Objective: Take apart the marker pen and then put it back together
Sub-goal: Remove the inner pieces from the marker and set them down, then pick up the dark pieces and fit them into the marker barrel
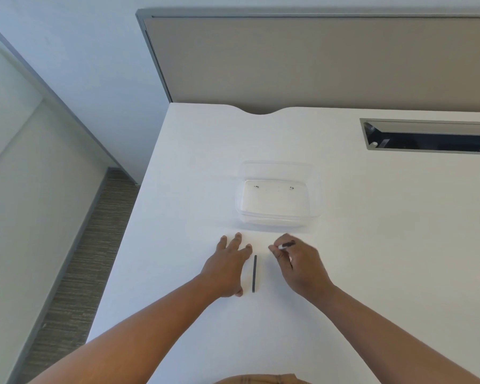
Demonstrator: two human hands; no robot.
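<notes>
A thin black rod-like marker part (254, 273) lies on the white table (372, 259), pointing away from me, between my two hands. My left hand (229, 266) rests flat on the table just left of it, fingers spread, holding nothing. My right hand (297, 263) is to the right of the rod, its fingers closed on a small marker piece (287, 245) that is white at one end and black at the other. Most of that piece is hidden by the fingers.
A clear plastic container (279, 194) stands open just beyond my hands. A recessed cable slot (430, 135) sits at the back right. A beige divider panel (316, 62) runs along the far edge. The table's left edge drops to the floor (75, 278).
</notes>
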